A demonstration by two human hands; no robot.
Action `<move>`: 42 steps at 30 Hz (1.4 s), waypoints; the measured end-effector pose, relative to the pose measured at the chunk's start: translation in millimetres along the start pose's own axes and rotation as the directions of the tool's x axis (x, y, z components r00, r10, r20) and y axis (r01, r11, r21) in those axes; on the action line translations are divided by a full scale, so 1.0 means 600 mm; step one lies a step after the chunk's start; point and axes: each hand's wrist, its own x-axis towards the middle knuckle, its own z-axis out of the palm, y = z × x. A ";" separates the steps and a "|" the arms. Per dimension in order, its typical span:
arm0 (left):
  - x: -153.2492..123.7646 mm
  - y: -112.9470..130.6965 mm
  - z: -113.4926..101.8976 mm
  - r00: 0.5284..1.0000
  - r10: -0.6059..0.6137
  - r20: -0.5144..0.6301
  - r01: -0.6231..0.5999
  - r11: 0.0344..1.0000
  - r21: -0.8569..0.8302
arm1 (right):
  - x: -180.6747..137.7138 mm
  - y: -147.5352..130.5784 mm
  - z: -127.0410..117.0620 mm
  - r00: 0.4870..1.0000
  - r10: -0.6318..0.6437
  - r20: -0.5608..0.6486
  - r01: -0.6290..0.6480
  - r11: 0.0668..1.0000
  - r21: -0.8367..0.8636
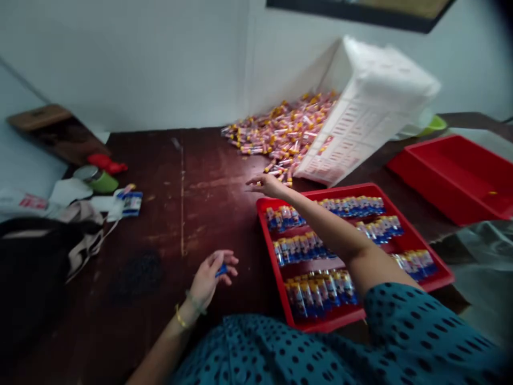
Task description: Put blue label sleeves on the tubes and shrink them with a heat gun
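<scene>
My left hand (212,274), with bracelets at the wrist, is over the dark table in front of me. Its curled fingers hold a small blue object (221,270), mostly covered, whose kind I cannot make out. Stretched across a red tray (276,278) is my right arm. My right hand (265,185) is just past the tray's far left corner, fingers extended and apart, with nothing visible in them. Near it spreads a heap of small pink tubes with yellow caps (288,131). In the tray stand rows of clear tubes with yellow tops and blue bottoms (320,291).
A white plastic basket (360,107) lies tipped beside the heap. Another red tray (452,176) and clear plastic sheeting (481,267) are at the right. To the left are a black bag (32,283), a green-sided jar (105,182) and a leaning brown board (60,131).
</scene>
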 end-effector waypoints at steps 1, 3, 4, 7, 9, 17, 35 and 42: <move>0.000 0.001 0.001 1.000 0.017 0.018 -0.016 1.000 -0.012 | -0.022 -0.021 0.012 0.992 -0.102 -0.070 0.105 0.993 0.047; -0.002 0.001 0.007 0.997 0.038 0.064 -0.036 0.999 -0.032 | -0.078 -0.071 0.035 0.958 -0.265 -0.105 0.277 0.954 0.117; -0.005 0.002 0.012 0.995 0.046 0.090 -0.043 0.998 -0.038 | -0.108 -0.097 0.045 0.942 -0.329 -0.066 0.335 0.930 0.152; -0.022 0.004 0.027 0.983 0.047 0.178 -0.044 0.999 -0.024 | -0.185 -0.160 0.072 0.906 -0.419 0.061 0.395 0.888 0.235; -0.034 0.004 0.031 0.978 0.034 0.207 -0.036 0.999 0.005 | -0.214 -0.181 0.083 0.908 -0.411 0.078 0.379 0.887 0.264; -0.050 -0.008 0.006 0.981 0.183 0.064 -0.193 0.954 0.230 | -0.246 -0.178 0.078 0.946 -0.322 0.028 0.298 0.903 0.309; -0.045 -0.010 0.022 0.920 0.389 0.050 -0.371 0.822 0.431 | -0.273 -0.157 0.019 1.000 0.004 0.014 -0.014 0.543 0.839; -0.052 -0.011 0.027 0.971 0.230 0.070 -0.241 0.938 0.250 | -0.281 -0.166 0.021 0.992 -0.124 0.001 0.072 0.587 0.807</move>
